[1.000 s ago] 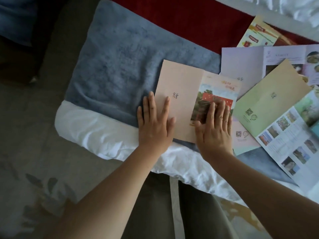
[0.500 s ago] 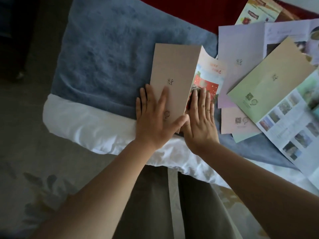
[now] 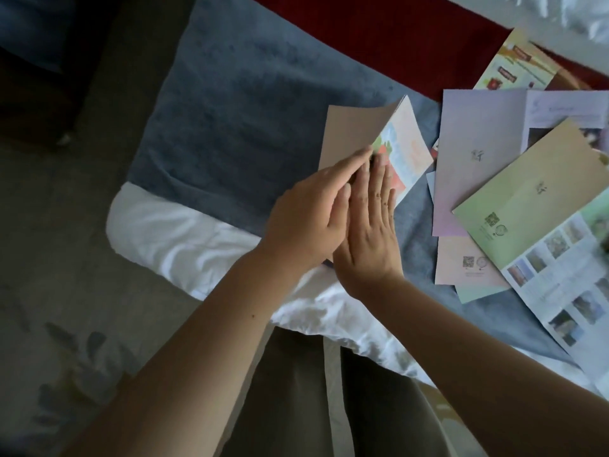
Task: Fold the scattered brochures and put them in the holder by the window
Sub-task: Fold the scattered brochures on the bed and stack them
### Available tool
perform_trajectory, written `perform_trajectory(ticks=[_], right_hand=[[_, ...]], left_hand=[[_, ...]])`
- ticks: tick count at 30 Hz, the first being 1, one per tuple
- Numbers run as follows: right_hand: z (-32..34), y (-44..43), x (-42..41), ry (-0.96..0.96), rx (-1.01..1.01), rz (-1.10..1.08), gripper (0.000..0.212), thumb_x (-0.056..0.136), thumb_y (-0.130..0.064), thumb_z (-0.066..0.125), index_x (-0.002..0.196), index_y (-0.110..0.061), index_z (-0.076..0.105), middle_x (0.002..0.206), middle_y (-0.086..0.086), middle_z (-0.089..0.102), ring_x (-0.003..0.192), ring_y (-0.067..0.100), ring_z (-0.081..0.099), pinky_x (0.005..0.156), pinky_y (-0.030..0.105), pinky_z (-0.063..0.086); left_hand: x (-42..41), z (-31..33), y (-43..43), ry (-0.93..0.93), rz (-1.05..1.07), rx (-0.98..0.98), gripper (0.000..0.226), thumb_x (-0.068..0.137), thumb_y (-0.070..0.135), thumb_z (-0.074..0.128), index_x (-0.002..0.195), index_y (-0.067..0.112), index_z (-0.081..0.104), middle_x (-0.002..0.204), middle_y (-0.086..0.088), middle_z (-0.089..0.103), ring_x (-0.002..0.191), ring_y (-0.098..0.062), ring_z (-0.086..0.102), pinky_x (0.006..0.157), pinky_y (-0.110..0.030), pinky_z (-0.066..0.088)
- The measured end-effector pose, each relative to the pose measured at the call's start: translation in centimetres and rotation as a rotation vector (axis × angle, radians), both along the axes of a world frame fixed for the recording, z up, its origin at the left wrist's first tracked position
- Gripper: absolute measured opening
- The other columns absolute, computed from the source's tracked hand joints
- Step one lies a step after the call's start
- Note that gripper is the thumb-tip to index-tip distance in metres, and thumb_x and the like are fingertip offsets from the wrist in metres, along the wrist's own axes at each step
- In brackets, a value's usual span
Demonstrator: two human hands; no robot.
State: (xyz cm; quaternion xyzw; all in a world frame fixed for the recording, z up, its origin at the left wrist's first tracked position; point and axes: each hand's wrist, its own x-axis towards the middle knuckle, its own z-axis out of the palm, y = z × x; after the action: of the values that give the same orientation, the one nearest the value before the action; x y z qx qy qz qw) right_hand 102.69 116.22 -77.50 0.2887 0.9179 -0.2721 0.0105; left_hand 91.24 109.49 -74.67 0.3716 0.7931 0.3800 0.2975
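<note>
On the blue blanket (image 3: 247, 110), my left hand (image 3: 306, 219) and right hand (image 3: 369, 232), fingers straight, pressed flat on a half-folded tan brochure (image 3: 349, 133), loose brochures (image 3: 478, 179) scattered at the blanket's right.

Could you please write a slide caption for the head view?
Left hand and right hand fold the tan brochure over a blue blanket.

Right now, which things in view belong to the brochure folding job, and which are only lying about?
Job: tan brochure under left hand and right hand; lilac brochure and green brochure, waiting at right.
Lying about: grey blanket, white duvet, red cloth.
</note>
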Motion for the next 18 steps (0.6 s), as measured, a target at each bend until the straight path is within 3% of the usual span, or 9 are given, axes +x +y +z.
perform_trajectory(ticks=[3,6,11,14,18], right_hand=[[-0.2,-0.6,-1.3,-0.003,0.004,0.084,0.072,0.109,-0.041,0.029,0.160,-0.003,-0.006,0.168,0.022,-0.009,0.157,0.034,-0.010,0.127,0.053,0.008],[-0.7,-1.5,-2.5,-0.029,0.013,0.118,0.079,0.108,-0.041,0.042,0.161,-0.003,-0.005,0.169,0.018,-0.008,0.157,0.028,-0.009,0.128,0.048,0.009],[-1.7,-2.6,-4.3,-0.201,0.026,0.184,0.083,0.106,-0.053,0.031,0.161,-0.007,-0.010,0.169,0.012,-0.019,0.156,0.028,-0.018,0.128,0.045,0.001],[-2.5,-2.3,-5.3,-0.303,0.018,0.219,0.084,0.105,-0.054,0.033,0.162,-0.006,-0.003,0.169,0.012,-0.017,0.156,0.030,-0.018,0.128,0.047,0.001],[-3.3,-2.0,-5.9,-0.348,0.074,0.248,0.086,0.103,-0.056,0.035,0.162,-0.005,-0.002,0.170,0.014,-0.013,0.156,0.030,-0.016,0.127,0.046,-0.003]], left_hand=[[-1.6,0.8,-1.1,0.197,-0.068,-0.080,0.058,0.101,0.029,0.027,0.156,0.026,0.044,0.148,0.004,0.057,0.129,-0.021,0.061,0.093,-0.045,0.058],[-3.6,1.7,-2.9,0.260,-0.017,-0.124,0.065,0.094,0.033,0.024,0.152,0.024,0.050,0.144,-0.001,0.059,0.124,-0.026,0.064,0.092,-0.046,0.060],[-6.9,0.5,-6.3,0.407,0.032,-0.350,0.067,0.085,0.024,0.035,0.150,0.025,0.052,0.132,-0.007,0.061,0.108,-0.033,0.065,0.078,-0.047,0.060],[-7.8,-1.8,-7.7,0.431,-0.019,-0.437,0.059,0.090,0.023,0.043,0.147,0.026,0.056,0.134,-0.009,0.060,0.113,-0.034,0.060,0.088,-0.052,0.055],[-7.6,-4.2,-8.5,0.517,0.058,-0.507,0.049,0.100,0.034,0.042,0.148,0.026,0.054,0.158,-0.013,0.042,0.139,-0.038,0.044,0.112,-0.056,0.037]])
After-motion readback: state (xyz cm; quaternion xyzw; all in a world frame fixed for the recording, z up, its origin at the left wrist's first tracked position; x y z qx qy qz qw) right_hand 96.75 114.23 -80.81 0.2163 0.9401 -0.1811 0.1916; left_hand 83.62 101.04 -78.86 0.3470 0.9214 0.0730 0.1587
